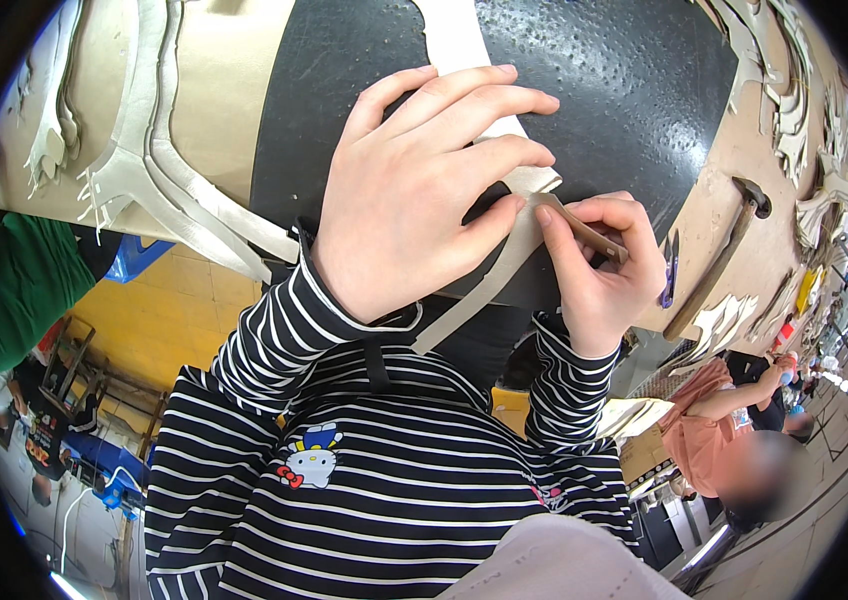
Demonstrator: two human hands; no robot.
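A pale strip of leather-like material [474,303] lies over the black board [604,70]; its near end hangs past the board's edge toward me. Its far, whiter part [454,40] runs beneath my left hand [429,185], whose fingers are spread flat over it. Part of the strip is folded over by the fingertips. My right hand [604,262] is closed in a pinch on a flat brown stick-like tool [589,235]. The tool's tip touches the strip at the fold, close to my left thumb. The underside of my left hand is hidden.
Long cut pieces [134,150] lie at the left of the table. A hammer [734,245] and a slim purple-and-black tool [670,268] lie right of the board. Stacks of cut pieces [789,80] line the right side. Other people [709,420] are at both sides.
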